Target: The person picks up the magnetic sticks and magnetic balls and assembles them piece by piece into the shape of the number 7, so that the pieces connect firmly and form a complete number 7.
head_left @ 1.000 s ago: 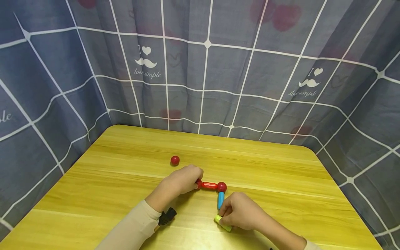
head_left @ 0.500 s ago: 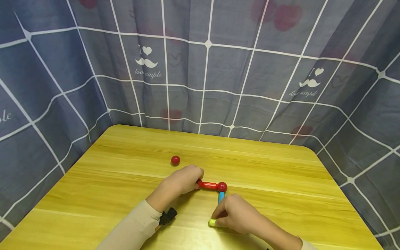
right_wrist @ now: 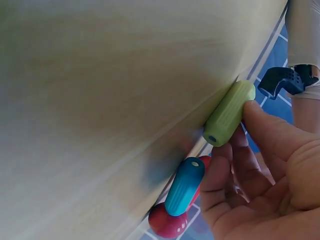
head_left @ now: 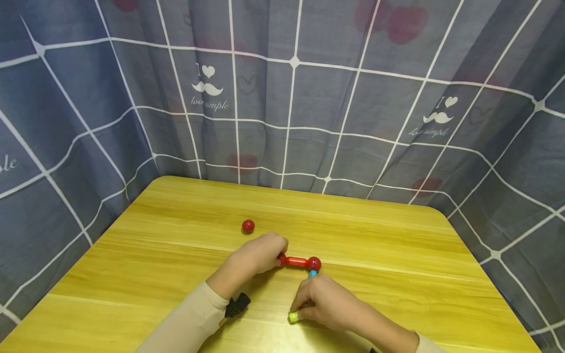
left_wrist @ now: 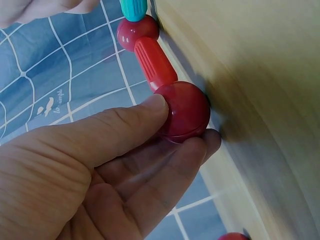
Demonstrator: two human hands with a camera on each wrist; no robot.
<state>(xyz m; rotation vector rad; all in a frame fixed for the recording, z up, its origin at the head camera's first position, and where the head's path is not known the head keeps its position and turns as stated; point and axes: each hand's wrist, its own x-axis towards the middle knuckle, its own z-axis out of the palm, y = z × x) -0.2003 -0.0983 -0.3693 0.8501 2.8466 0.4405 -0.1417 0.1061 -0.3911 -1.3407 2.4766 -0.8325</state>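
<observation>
My left hand [head_left: 258,255] pinches a dark red ball [left_wrist: 186,111] between thumb and fingers. A ribbed red rod [head_left: 296,261] joins that ball to a second red ball [head_left: 314,264]. From the second ball a blue rod [right_wrist: 185,186] points toward me, partly covered by my right hand in the head view. My right hand [head_left: 328,304] pinches a yellow-green ribbed rod [right_wrist: 229,114] between thumb and fingertips, close over the table. In the right wrist view a gap shows between the green rod's near end and the blue rod's free end.
A loose red ball [head_left: 248,226] lies on the wooden table [head_left: 198,206], beyond my left hand. A grey checked curtain [head_left: 265,98] surrounds the table's back and sides. A black wrist-worn device [head_left: 237,305] sits under my left wrist.
My right hand has shifted left and turned the green rod, so its left end now shows further left and more of the blue rod is covered. My left hand stays on its ball.
</observation>
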